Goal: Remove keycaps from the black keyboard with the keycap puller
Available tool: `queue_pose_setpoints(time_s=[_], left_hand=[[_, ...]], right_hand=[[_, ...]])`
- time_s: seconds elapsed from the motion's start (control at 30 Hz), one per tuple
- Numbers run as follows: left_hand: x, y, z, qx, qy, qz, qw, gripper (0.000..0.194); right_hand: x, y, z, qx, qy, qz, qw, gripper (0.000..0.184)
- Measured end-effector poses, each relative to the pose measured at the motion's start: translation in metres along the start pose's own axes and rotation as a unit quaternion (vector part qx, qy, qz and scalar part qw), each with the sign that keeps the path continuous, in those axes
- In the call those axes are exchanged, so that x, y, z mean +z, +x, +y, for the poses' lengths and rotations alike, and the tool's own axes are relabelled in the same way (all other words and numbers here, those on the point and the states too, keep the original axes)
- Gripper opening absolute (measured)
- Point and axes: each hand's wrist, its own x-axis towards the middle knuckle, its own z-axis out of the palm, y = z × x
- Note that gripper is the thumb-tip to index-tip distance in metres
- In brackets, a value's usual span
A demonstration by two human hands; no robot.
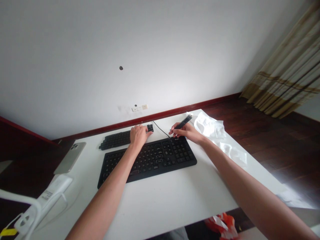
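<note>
Forearms: left forearm (107, 200) and right forearm (237, 180) come in nearest the camera; the left one crosses the keyboard and hides part of its keys.
Hands: apart, with the black cable (160, 129) between them.
Left hand (139, 135): palm down over the right part of the key sheet (116, 139), thumb out to the side; cannot tell whether the fingertips grip it.
Right hand (186, 131): closed around a black pen-like tool (182, 122), held tilted, at the keyboard's far right edge.
Keyboard (160, 156): black, full-size, lying on the white table (160, 206), nearer the camera than both hands; the cable meets its far edge just left of the right hand.
Wrappers (211, 126): clear, crumpled, just right of the right hand and beside its forearm.
Phone (70, 158): back up, camera lenses at the far end, well left of the left hand.
Power strip (45, 201): white, left of the left forearm, with a white cord (18, 196) over it and a yellow tag (8, 232) near its end.
Red bag (225, 226): below the table's near edge, left of the right forearm.
Wall (175, 60): beyond both hands, with sockets (140, 108) low down.
Writing: pale mark on the keyboard's far right part and print on the power strip, both too small to read.
</note>
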Motion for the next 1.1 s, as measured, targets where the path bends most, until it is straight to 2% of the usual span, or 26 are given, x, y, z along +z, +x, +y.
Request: queue_pose_setpoints(time_s=[0.43, 0.73, 1.1], left_hand=[[0.008, 0.007, -0.009, 0.004, 0.011, 0.001, 1.000, 0.061], [0.006, 0.011, -0.007, 0.003, 0.014, -0.018, 1.000, 0.065], [0.009, 0.010, -0.007, 0.003, 0.020, -0.008, 1.000, 0.068]], right_hand=[[0.000, -0.001, -0.001, -0.002, 0.003, 0.003, 1.000, 0.032], [0.001, -0.001, -0.002, -0.003, 0.000, 0.003, 1.000, 0.034], [0.000, -0.001, -0.001, -0.003, 0.002, 0.002, 1.000, 0.033]])
